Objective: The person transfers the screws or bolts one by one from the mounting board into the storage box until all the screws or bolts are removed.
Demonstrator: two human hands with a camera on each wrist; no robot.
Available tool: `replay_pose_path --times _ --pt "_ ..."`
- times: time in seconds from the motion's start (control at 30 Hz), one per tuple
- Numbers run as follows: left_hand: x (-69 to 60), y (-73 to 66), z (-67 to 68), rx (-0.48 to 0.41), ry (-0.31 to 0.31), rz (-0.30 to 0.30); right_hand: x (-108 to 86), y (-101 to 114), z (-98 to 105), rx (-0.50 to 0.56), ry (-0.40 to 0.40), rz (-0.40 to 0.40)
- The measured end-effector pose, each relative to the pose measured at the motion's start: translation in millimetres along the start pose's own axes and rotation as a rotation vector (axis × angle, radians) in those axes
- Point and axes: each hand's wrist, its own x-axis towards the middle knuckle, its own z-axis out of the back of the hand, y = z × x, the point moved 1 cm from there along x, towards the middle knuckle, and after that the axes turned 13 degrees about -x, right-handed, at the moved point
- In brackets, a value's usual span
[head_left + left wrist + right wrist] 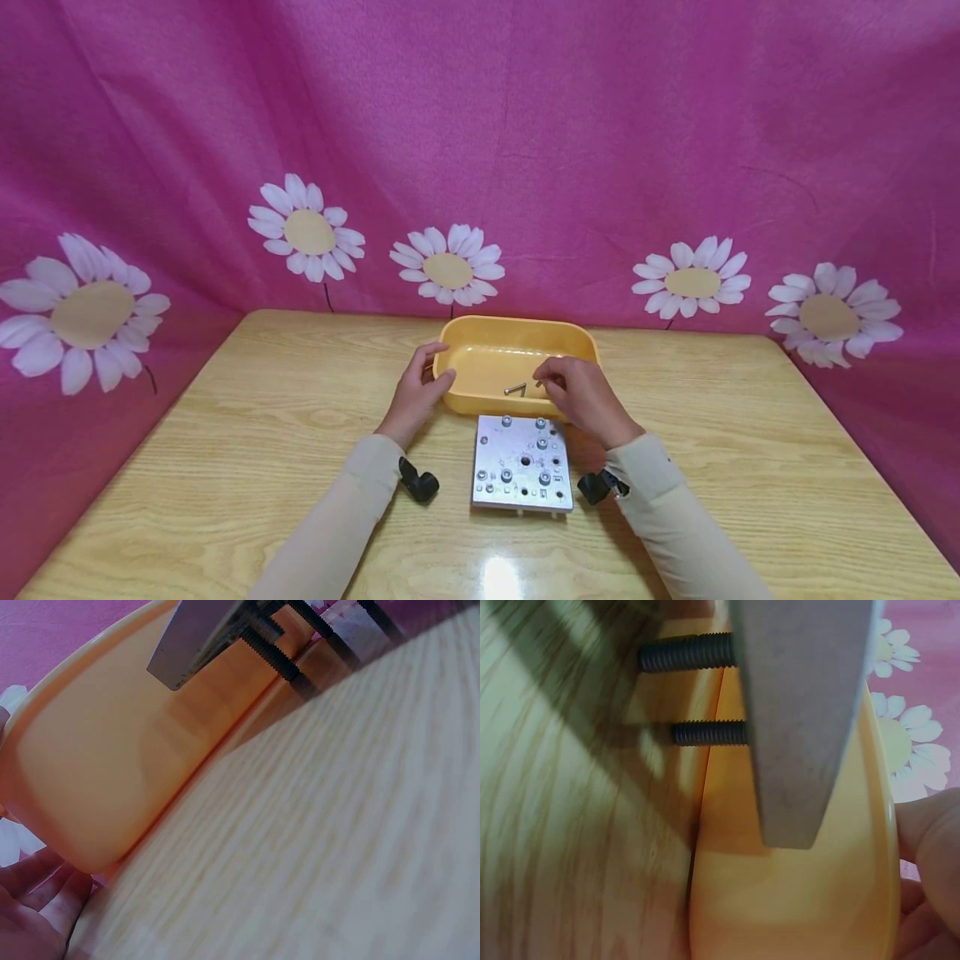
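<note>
A yellow plastic tray (480, 406) stands on the table. My left hand (415, 396) holds its left end, thumb over the rim and fingers against the outside, low on the wall in the left wrist view. My right hand (581, 397) reaches over the front right rim with curled fingers, pinching a small metal screw (537, 384) that is mostly hidden. Small metal screws (515, 389) lie at an angle on the tray floor beside it. Before the tray sits a square metal plate (510, 450) carrying several socket-head bolts. Threaded bolt ends (697, 652) stick out beneath the plate.
The wooden table (330, 367) reaches back to a pink curtain (525, 167) printed with white daisies. Black wrist cameras (420, 483) flank the plate, one on each side. The tray stands close to the curtain.
</note>
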Motion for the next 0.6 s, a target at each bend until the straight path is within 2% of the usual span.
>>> replay_pose_path --times 0.2,0.43,0.6 --pt "2.1 1.0 0.4 -0.015 0.003 0.009 0.6 0.4 0.6 -0.028 0.01 -0.001" --pt "22.6 34.9 8.0 -0.026 -0.009 0.003 0.4 0.0 0.5 -0.036 0.04 -0.047" --pt "22.2 37.3 7.9 -0.037 -0.02 -0.024 0.3 0.1 0.3 -0.027 0.052 -0.069"
